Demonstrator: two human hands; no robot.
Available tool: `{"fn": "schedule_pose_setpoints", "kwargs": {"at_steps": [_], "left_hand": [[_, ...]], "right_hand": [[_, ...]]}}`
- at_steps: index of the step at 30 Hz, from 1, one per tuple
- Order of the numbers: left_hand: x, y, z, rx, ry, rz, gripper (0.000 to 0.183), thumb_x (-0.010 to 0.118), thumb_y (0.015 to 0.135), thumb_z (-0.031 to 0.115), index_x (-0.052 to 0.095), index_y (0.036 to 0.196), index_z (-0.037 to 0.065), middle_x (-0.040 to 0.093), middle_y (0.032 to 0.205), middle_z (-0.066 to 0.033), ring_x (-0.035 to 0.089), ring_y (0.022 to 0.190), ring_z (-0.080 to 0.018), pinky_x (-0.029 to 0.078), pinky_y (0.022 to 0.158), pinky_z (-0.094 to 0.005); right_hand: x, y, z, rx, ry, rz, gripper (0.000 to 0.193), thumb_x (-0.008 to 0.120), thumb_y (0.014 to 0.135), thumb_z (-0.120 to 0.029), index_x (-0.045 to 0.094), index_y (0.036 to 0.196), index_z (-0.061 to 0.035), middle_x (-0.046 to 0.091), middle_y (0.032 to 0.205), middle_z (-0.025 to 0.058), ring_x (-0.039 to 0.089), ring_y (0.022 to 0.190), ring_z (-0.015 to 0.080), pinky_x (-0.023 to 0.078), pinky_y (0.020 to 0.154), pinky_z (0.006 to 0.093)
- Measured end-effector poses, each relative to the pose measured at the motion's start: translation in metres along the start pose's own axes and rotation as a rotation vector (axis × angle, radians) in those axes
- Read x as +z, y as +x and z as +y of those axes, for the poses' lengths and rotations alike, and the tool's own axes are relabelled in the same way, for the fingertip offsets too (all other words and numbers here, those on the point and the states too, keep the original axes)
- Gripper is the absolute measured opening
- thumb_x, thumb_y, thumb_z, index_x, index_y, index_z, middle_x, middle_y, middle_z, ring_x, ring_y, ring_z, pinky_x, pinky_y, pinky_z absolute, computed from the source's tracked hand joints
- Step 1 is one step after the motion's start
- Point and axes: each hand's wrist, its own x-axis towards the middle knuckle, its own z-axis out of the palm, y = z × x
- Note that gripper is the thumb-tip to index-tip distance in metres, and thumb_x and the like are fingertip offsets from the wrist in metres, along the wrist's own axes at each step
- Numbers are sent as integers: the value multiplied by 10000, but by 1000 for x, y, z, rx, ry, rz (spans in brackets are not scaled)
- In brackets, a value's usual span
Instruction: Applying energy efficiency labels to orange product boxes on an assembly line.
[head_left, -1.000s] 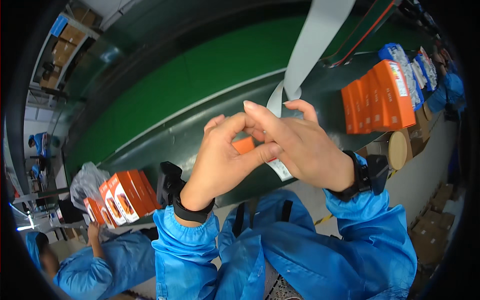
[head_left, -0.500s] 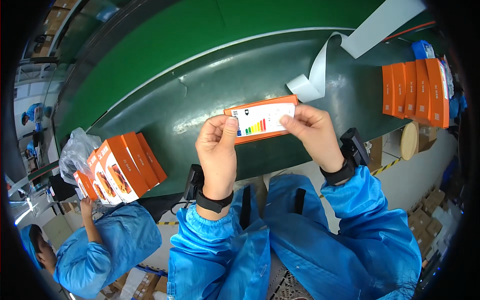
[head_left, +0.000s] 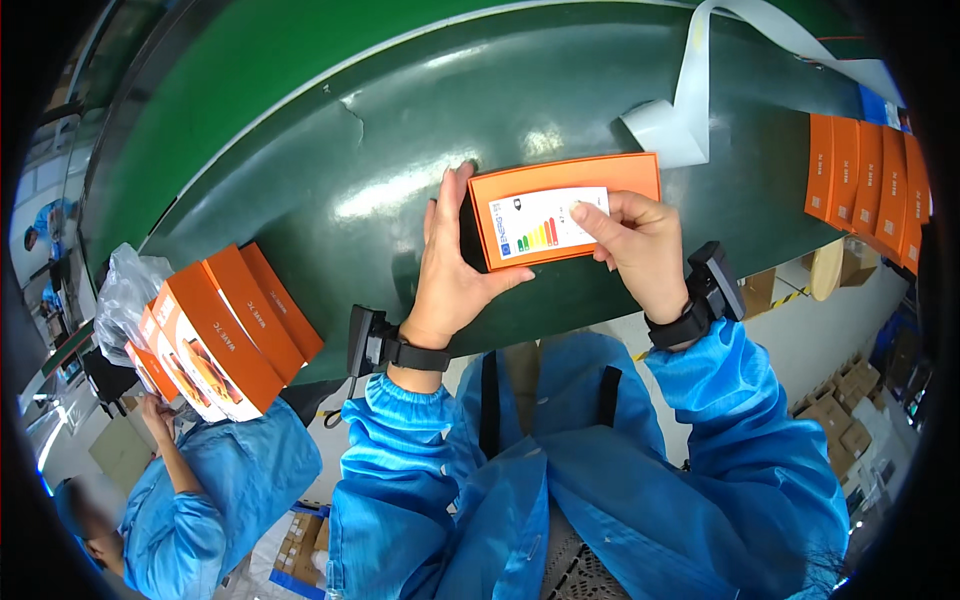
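Observation:
An orange box (head_left: 640,172), shallow and rectangular, lies on the dark green tabletop in front of me. A white energy label (head_left: 550,222) with a green-to-red bar scale is over its front part. My right hand (head_left: 640,250) pinches the label's right end, thumb on top and fingers curled beneath. At the box's left end, my left hand (head_left: 450,260) has its fingers stretched out along the side and its thumb by the near left corner. Nothing is held in that hand. Whether the label touches the box's surface cannot be made out.
Orange boxes (head_left: 235,330) stand at the left beside a clear plastic bag (head_left: 130,290); a co-worker (head_left: 220,480) in blue sits there. More orange boxes (head_left: 870,185) stand in a row at the right. A white label strip (head_left: 690,90) curls across the table's far right.
My left hand has let go of the label's left end and opened beside the box. The label has tilted slightly in my right hand, uncovering more of the box. The view has shifted.

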Motion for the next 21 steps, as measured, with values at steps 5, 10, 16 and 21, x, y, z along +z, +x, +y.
{"fn": "schedule_pose_setpoints", "kwargs": {"at_steps": [5, 10, 16, 21], "left_hand": [[5, -1, -7, 0, 17, 34, 1278, 874, 487, 78, 29, 1445, 88, 290, 1428, -211, 349, 1298, -327, 312, 1061, -388], [8, -1, -12, 32, -3, 58, 1289, 877, 487, 93, 14, 1445, 95, 291, 1421, -222, 362, 1286, -340, 325, 1052, -400], [10, -1, -15, 54, 9, 91, 1288, 883, 468, 136, 40, 1440, 78, 335, 1401, -196, 382, 1259, -345, 255, 1065, -452], [12, -3, -16, 54, 19, 119, 1276, 884, 455, 161, 71, 1434, 61, 383, 1382, -164, 400, 1235, -348, 180, 1078, -507]], "right_hand": [[5, 3, 7, -84, -61, 16, 162, 719, 795, -136, 656, 762, 10, 511, 544, -41, 438, 493, 14, 351, 451, 180], [7, 1, 12, -172, -86, 14, 140, 718, 790, -107, 660, 795, 21, 527, 565, -40, 438, 511, 15, 351, 466, 180], [10, -1, 10, -182, -119, 30, 126, 718, 783, -72, 668, 834, 31, 565, 604, -29, 455, 543, 13, 367, 489, 173], [11, -3, 10, -179, -89, 28, 128, 717, 784, -74, 673, 841, 31, 584, 620, -26, 468, 552, 12, 374, 494, 171]]}}
